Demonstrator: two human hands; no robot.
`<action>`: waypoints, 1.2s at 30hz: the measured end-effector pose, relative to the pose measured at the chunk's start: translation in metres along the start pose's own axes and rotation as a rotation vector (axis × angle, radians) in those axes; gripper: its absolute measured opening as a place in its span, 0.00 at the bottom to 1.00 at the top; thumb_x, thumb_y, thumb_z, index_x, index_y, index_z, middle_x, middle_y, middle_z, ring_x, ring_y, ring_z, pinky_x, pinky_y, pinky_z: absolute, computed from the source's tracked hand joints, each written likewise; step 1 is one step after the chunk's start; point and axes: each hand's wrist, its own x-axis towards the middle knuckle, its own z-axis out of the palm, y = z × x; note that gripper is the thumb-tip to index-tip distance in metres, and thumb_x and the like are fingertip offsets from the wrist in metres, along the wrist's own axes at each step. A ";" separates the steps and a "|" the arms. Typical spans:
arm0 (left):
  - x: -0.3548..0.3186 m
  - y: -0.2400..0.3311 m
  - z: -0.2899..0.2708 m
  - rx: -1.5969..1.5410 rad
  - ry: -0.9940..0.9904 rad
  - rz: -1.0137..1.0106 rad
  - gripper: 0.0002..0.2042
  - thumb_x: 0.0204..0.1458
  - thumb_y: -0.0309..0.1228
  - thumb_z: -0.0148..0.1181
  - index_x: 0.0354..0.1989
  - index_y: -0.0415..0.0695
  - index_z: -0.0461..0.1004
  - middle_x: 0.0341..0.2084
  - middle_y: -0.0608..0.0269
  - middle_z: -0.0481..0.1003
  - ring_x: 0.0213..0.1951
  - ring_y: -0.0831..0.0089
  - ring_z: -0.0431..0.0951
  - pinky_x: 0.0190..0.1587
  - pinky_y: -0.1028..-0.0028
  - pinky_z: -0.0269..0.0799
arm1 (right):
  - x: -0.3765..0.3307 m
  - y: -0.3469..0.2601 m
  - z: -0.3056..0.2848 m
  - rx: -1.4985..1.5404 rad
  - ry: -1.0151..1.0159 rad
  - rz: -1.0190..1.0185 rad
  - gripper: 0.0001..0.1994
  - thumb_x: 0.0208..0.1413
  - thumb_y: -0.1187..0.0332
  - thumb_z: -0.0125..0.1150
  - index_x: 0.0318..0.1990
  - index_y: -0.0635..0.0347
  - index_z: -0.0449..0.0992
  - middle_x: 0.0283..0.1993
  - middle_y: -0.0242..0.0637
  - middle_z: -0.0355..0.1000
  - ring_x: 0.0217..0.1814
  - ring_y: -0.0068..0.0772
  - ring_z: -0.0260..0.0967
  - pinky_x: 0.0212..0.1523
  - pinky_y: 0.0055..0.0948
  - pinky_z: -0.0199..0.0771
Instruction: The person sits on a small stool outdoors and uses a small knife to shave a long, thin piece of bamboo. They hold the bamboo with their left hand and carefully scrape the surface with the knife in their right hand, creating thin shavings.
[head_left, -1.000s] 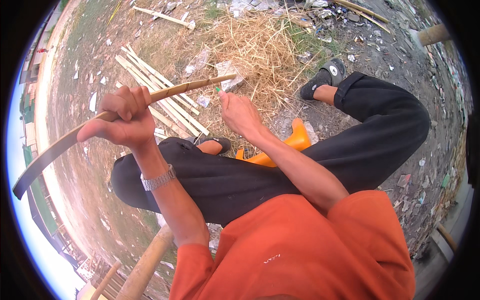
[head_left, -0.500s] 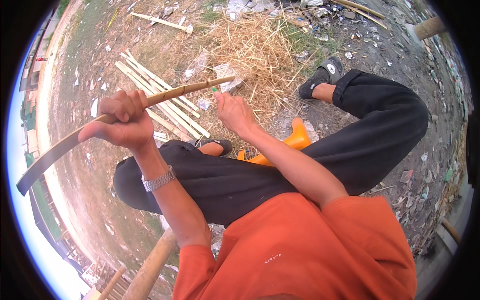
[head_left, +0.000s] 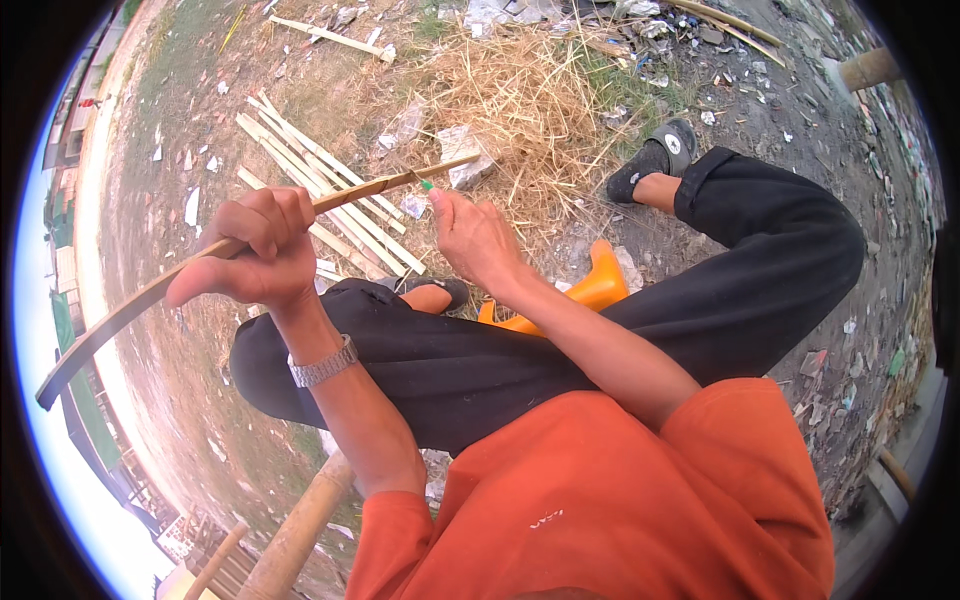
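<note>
A long, narrow bamboo strip (head_left: pixel 345 194) slants across the view from the far left to above my right hand. My left hand (head_left: pixel 253 247) is closed around its middle, with the thumb along the near side. In the fingers of my right hand (head_left: pixel 478 240) is a small green-handled knife (head_left: pixel 428 186). Its thin dark blade touches or lies very close to the strip near the far end. Most of the handle is hidden in my fist.
Several pale split strips (head_left: pixel 330 185) lie on the ground beyond my left hand, beside a heap of straw-like shavings (head_left: pixel 520 110). An orange plastic object (head_left: pixel 600 280) sits between my legs. A bamboo pole (head_left: pixel 300 525) rises at lower left. Litter is scattered around.
Both hands and the view have shifted slightly. The strip's left end has dipped a little, and the knife blade now shows against the strip near its far end.
</note>
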 end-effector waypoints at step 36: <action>0.015 -0.005 0.006 0.090 0.046 0.023 0.36 0.42 0.74 0.31 0.11 0.48 0.52 0.07 0.75 0.45 0.11 0.81 0.40 0.16 0.77 0.37 | 0.002 -0.025 -0.018 0.161 -0.125 0.063 0.33 0.65 0.50 0.30 0.25 0.72 0.72 0.24 0.65 0.68 0.32 0.68 0.66 0.40 0.53 0.64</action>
